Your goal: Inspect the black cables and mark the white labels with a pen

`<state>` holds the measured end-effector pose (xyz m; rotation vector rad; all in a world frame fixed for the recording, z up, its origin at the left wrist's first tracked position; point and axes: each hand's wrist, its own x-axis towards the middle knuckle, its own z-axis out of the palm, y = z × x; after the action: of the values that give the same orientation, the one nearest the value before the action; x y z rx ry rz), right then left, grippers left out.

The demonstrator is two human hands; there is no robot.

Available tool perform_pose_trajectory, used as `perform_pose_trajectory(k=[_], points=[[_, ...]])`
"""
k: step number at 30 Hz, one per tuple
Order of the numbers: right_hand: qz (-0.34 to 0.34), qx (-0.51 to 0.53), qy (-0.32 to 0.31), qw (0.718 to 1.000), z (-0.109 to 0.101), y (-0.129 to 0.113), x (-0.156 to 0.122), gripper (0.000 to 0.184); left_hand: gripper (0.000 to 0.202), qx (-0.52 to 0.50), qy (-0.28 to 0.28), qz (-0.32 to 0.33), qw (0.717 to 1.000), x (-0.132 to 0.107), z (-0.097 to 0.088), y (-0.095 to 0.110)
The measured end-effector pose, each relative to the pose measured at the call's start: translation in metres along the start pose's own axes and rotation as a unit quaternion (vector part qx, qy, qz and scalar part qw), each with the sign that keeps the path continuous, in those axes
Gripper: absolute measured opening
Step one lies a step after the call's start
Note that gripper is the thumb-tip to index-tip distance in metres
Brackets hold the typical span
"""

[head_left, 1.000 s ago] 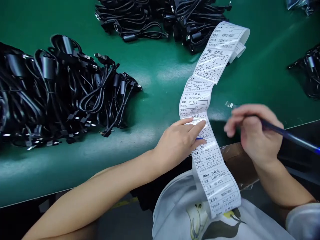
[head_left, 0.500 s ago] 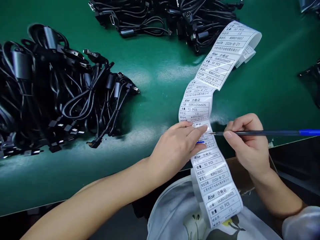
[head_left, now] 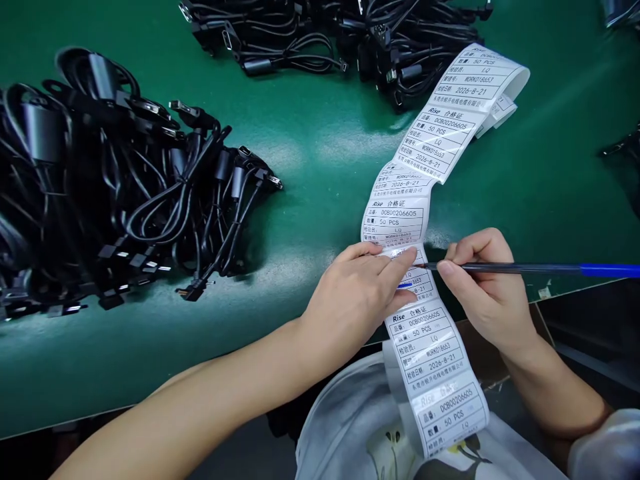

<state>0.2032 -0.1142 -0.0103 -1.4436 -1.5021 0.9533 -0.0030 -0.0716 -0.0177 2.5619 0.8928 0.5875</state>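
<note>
A long white strip of printed labels (head_left: 433, 333) runs from the table down over my lap. My left hand (head_left: 355, 293) lies across its middle, holding it down with index finger and thumb over one label. Between that finger and thumb shows a thin blue piece (head_left: 405, 285); the rest of it is hidden. My right hand (head_left: 493, 293) is closed around a slim pen (head_left: 530, 268), dark toward the tip and blue toward the back. Its tip meets the label just beside my left index finger.
Bundled black cables (head_left: 175, 180) are heaped on the left of the green table (head_left: 310, 220). More cable bundles (head_left: 295, 53) lie at the back, close to the strip's curled far end. Another dark bundle (head_left: 625, 153) sits at the right edge. The table's front edge runs below my hands.
The pen tip and my right hand have moved slightly left, closer to my left index finger. The view has shifted a little; my left hand stays on the strip.
</note>
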Motion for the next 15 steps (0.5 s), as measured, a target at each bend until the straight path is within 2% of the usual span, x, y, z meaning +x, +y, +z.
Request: perform_pose_trajectory(k=[15], points=[[-0.013,-0.031,-0.023,0.999,-0.0015,-0.0006,0.0025,0.017,0.037,0.008,0.007,0.000,1.000,-0.0004,0.0016,0.0014]])
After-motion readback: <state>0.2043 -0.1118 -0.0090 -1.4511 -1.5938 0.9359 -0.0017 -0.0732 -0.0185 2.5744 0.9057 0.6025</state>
